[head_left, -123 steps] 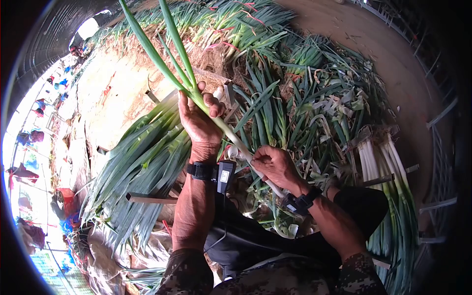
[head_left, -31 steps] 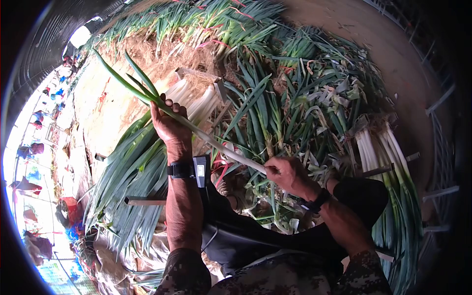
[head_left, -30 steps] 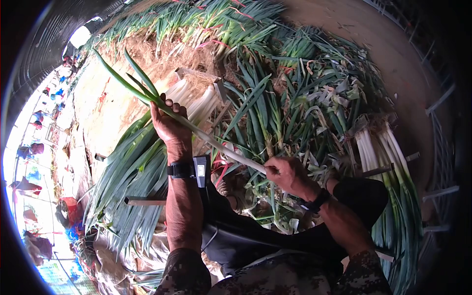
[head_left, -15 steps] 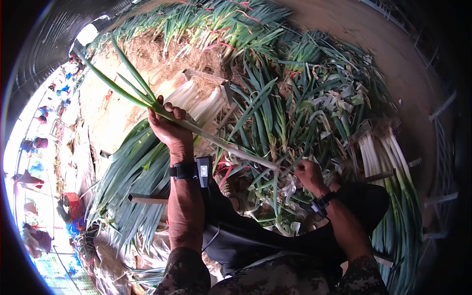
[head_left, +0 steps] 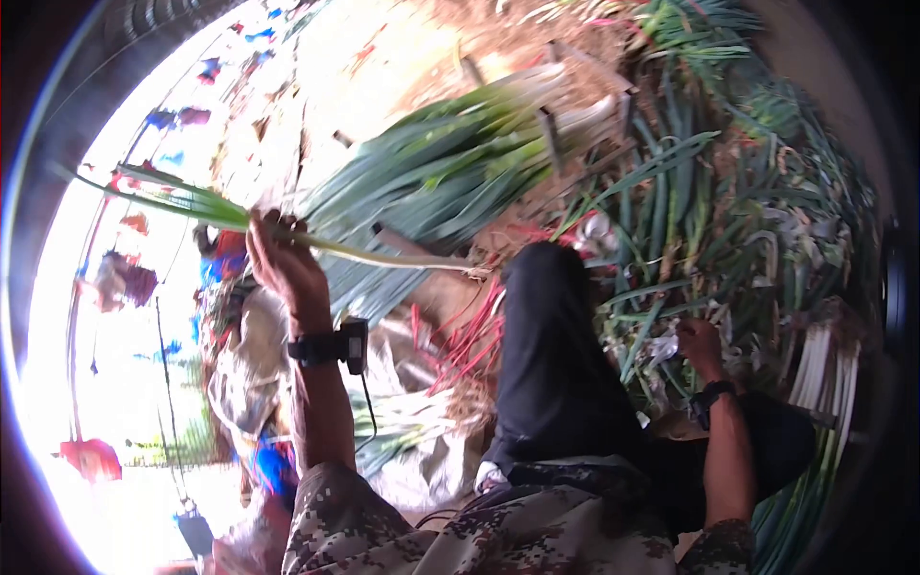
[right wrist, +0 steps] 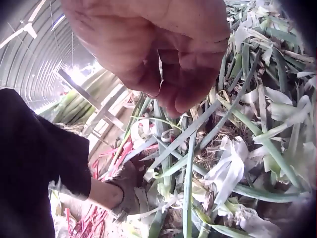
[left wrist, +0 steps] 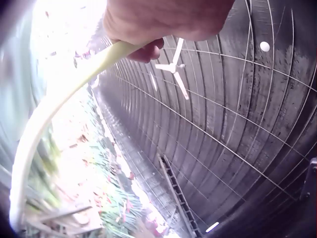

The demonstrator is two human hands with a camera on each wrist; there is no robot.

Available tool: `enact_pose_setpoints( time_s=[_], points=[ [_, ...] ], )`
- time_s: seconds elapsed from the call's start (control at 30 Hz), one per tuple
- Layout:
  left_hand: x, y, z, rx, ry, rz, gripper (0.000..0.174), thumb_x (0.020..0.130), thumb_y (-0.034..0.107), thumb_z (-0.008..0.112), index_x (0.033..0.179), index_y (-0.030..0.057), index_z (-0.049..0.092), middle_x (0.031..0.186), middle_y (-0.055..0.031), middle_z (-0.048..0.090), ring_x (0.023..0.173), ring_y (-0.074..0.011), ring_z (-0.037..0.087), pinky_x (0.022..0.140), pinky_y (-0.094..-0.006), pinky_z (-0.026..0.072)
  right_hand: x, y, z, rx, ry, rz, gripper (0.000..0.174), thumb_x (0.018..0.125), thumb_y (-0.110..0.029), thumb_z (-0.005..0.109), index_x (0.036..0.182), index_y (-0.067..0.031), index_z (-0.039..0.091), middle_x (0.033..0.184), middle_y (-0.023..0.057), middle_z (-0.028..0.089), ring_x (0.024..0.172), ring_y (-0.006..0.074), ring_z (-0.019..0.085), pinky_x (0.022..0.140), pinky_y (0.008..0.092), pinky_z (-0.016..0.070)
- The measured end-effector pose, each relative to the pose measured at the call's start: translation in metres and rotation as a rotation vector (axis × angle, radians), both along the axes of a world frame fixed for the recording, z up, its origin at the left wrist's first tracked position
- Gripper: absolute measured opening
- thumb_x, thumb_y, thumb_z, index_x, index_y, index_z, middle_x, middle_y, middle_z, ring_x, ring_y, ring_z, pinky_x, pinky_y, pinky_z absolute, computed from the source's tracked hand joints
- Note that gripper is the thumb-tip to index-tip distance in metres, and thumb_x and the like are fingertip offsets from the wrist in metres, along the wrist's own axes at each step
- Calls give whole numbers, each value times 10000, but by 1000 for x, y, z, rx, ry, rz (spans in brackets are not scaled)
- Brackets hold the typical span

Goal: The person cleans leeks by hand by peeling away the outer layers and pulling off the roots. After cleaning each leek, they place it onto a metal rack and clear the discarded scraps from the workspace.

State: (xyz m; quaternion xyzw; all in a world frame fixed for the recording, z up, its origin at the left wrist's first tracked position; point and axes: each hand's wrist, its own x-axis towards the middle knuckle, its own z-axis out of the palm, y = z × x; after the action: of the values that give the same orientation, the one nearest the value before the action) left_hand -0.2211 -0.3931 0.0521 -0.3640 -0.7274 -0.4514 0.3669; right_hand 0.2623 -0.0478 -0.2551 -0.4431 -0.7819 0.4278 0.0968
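My left hand [head_left: 286, 268] grips a long green onion [head_left: 393, 256] round the lower part of its leaves. The green tops point left, and the white shank stretches right to a root end near my dark-trousered knee. In the left wrist view the pale shank [left wrist: 42, 116] curves down from beneath the palm. My right hand [head_left: 701, 347] is away from that onion, low over a litter of leaves and peeled skins [head_left: 661, 347]. Its fingers are loosely bent, and nothing shows between them in the right wrist view.
A bundle of green onions [head_left: 431, 163] lies on a metal-barred rack ahead. Red ties [head_left: 470, 340] lie beside my knee. More onions with white shanks [head_left: 826, 374] rest at the right. Onion heaps [head_left: 680, 182] spread ahead to the right.
My right hand has left the onion's root end and drawn away to the right and down. The left hand has carried the onion leftward, now nearly level. The head view has swung left.
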Motion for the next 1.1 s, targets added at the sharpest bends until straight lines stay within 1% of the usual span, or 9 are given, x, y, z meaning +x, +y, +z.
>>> enact_pose_setpoints(
  time_s=[0.03, 0.07, 0.13, 0.27, 0.43, 0.47, 0.53, 0.87, 1.1],
  points=[
    [14, -33, 1, 125, -213, -4, 475, 920, -51, 517, 1387, -46, 426, 1128, -171, 571, 935, -245, 626, 788, -357, 575, -2, -2, 6, -93, -17, 19, 117, 830, -108, 612, 840, -26, 695, 677, 68, 655, 609, 150, 633, 577, 323, 492],
    [19, -75, -10, -314, 123, 284, 535, 899, -105, 485, 1422, -58, 384, 1158, -189, 556, 974, -255, 628, 830, -356, 580, -4, -4, 14, -183, -39, 34, 121, 843, -111, 612, 849, -30, 702, 687, 91, 667, 619, 178, 652, 582, 340, 489],
    [25, -155, -47, -300, 82, 355, 577, 897, -106, 488, 1453, -43, 351, 1166, -202, 547, 1012, -255, 627, 887, -343, 574, -5, -6, 6, -259, -47, 37, 113, 861, -112, 616, 870, -33, 695, 709, 64, 666, 611, 146, 641, 570, 318, 487],
    [54, -255, -108, 760, -730, 310, 407, 985, 229, 520, 1296, -31, 486, 1135, -159, 574, 988, -226, 609, 879, -365, 544, -11, -5, 12, -308, -126, 78, 132, 892, -140, 624, 898, -22, 685, 740, 55, 671, 607, 137, 635, 563, 303, 490],
    [38, -435, -287, 305, -964, 1020, 440, 956, 361, 519, 1138, -38, 561, 1073, -138, 614, 946, -215, 582, 825, -361, 467, -30, -13, 59, -272, -65, 119, 160, 890, -135, 632, 957, -9, 703, 764, 53, 680, 628, 126, 635, 573, 295, 492],
    [65, -348, -232, 696, -996, 1051, 408, 949, 350, 545, 1142, -9, 572, 1039, -104, 634, 961, -189, 580, 761, -349, 455, -31, -9, 65, -257, -48, 129, 171, 889, -135, 635, 975, -6, 707, 773, 51, 683, 635, 122, 635, 579, 294, 495],
    [44, -350, -244, 510, -1027, 662, 394, 961, 348, 549, 1181, 22, 571, 1026, -81, 652, 994, -179, 595, 744, -363, 466, -33, 2, 86, -152, 30, 179, 214, 891, -140, 640, 1032, 9, 703, 830, 50, 693, 699, 101, 646, 604, 270, 506],
    [81, 110, -1, 30, -839, -683, 396, 1015, 250, 549, 1236, -73, 610, 925, -112, 689, 821, -169, 666, 812, -308, 532, -22, 46, 243, -276, 322, 18, 284, 983, -246, 599, 1139, -12, 643, 999, 65, 706, 779, 99, 669, 653, 235, 535],
    [157, 359, -91, -336, -1069, -1385, 355, 1001, 227, 550, 1224, -40, 618, 992, -103, 707, 890, -169, 678, 776, -312, 533, 23, 62, 215, -310, 350, -132, 232, 967, -154, 614, 1108, 26, 653, 937, 79, 709, 762, 98, 656, 657, 226, 537]
  ],
)
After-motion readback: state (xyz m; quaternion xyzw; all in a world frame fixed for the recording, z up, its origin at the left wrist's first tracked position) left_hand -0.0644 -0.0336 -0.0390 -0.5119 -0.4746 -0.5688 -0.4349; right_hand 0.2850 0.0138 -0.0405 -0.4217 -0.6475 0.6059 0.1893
